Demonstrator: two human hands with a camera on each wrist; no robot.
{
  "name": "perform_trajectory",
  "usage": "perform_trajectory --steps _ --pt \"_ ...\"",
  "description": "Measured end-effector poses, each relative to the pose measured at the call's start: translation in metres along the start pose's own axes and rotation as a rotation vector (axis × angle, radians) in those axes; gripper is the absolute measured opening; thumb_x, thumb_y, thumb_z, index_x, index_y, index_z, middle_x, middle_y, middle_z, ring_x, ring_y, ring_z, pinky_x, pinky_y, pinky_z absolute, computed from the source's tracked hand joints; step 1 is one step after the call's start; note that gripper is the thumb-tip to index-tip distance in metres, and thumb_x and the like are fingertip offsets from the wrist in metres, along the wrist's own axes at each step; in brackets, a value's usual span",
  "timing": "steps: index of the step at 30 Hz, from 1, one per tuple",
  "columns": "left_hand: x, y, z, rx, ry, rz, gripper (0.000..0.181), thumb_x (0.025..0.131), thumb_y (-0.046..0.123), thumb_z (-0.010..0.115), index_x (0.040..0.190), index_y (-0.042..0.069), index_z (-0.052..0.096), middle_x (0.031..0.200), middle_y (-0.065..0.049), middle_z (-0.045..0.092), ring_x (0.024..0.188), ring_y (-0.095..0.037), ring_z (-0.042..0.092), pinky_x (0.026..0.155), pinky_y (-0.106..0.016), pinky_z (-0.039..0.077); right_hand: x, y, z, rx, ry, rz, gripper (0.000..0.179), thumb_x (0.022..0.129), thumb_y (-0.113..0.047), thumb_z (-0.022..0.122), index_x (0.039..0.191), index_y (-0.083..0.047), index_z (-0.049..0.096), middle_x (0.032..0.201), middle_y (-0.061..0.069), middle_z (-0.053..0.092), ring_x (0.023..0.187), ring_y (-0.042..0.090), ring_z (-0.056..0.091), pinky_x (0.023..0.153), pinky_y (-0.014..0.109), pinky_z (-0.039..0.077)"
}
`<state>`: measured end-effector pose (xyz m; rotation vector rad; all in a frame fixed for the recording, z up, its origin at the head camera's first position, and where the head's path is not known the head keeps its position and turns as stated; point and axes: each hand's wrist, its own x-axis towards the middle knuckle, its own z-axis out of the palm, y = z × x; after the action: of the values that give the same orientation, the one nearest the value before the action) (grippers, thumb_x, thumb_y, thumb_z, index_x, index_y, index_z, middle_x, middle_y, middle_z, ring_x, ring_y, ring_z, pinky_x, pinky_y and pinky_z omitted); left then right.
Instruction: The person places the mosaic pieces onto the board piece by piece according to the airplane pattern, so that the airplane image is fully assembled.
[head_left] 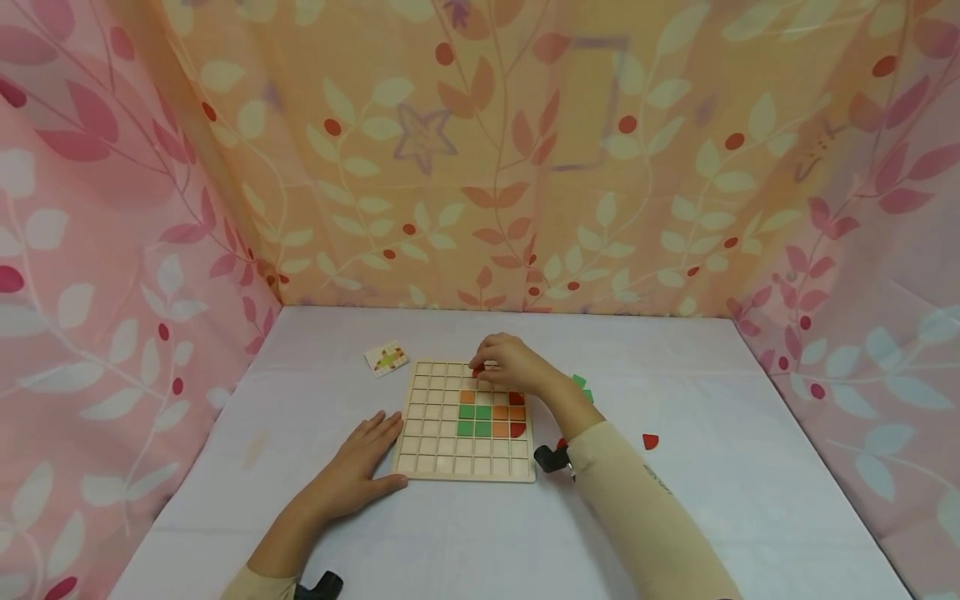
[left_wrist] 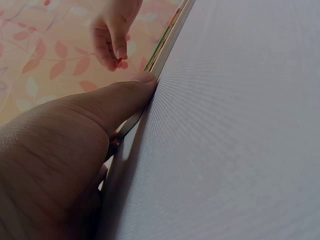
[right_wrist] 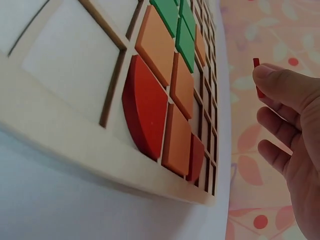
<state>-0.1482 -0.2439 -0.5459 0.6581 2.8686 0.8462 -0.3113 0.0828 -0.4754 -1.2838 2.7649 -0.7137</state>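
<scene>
A pale wooden grid board (head_left: 435, 446) lies on the table, with green, orange and red tiles set in cells on its right half. My left hand (head_left: 363, 467) rests at the board's left edge, fingers and thumb straight and touching the rim; its thumb (left_wrist: 125, 97) lies along the edge in the left wrist view. Above the board's far side, my right hand (head_left: 513, 364) pinches a small red tile (right_wrist: 258, 80) between thumb and fingers. In the right wrist view that tile is held edge-on, apart from the board. A seated red tile (right_wrist: 147, 110) has one rounded side.
A small pattern card (head_left: 387, 358) lies beyond the board's far left corner. Green tiles (head_left: 587, 394) lie right of the board, partly behind the right forearm. A loose red tile (head_left: 650, 442) is farther right, and another red piece (head_left: 562, 444) shows beside the sleeve.
</scene>
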Motion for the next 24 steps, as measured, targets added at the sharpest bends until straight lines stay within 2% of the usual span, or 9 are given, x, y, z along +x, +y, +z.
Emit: perform_trajectory --steps 6,15,24 --pt "0.000 0.000 0.000 0.000 0.004 0.005 0.095 0.088 0.054 0.075 0.161 0.011 0.032 0.170 0.001 0.025 0.159 -0.030 0.013 0.128 -0.056 0.013 0.008 -0.001 0.008 -0.010 0.002 -0.024 0.018 0.092 -0.016 0.078 0.108 -0.009 0.080 0.108 0.001 0.070 0.108 0.022 0.061 0.099 0.041 0.050" --pt "0.000 0.000 0.001 0.005 0.001 0.012 0.095 0.089 0.054 0.075 0.162 0.011 0.032 0.170 0.001 0.024 0.159 -0.030 0.013 0.128 -0.056 0.013 0.013 -0.004 0.017 0.007 -0.060 0.044 0.021 0.095 -0.021 0.075 0.113 -0.013 0.079 0.113 0.001 0.068 0.113 0.023 0.058 0.105 0.048 0.044" --pt "0.000 0.000 0.000 0.007 0.002 0.007 0.095 0.088 0.053 0.075 0.162 0.011 0.032 0.170 0.002 0.024 0.159 -0.030 0.013 0.128 -0.055 0.013 0.015 -0.001 0.024 -0.064 -0.076 0.039 0.019 0.093 -0.023 0.077 0.111 -0.016 0.080 0.112 0.001 0.068 0.111 0.022 0.059 0.102 0.045 0.047"
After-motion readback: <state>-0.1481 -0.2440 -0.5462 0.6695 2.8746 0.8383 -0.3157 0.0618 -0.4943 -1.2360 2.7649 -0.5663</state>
